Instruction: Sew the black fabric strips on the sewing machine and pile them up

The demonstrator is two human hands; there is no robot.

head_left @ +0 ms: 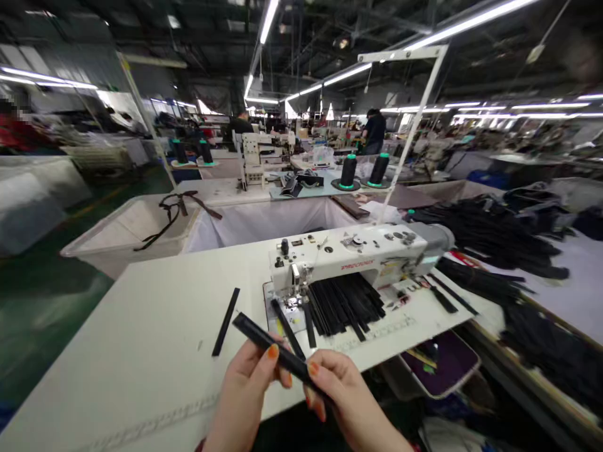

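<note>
Over the white bench's (141,314) near edge, in front of the sewing machine (348,251) and its bundle of black strips (343,304), hold the longer strip (252,331) aslant, pinched farther out with the left fingers (262,371) and nearer the body with the right fingers (326,380). Best kept flat and untwisted, under light, even tension.

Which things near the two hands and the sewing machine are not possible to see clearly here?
All in the head view:
- Near end of the held black strip: hidden by the right hand.
- Number of strips in the pile: they overlap, and the sewing machine covers their far ends.
- Figures on the ruler scale: too small and faint.
- Left forearm: cut off by the bottom edge.
</note>
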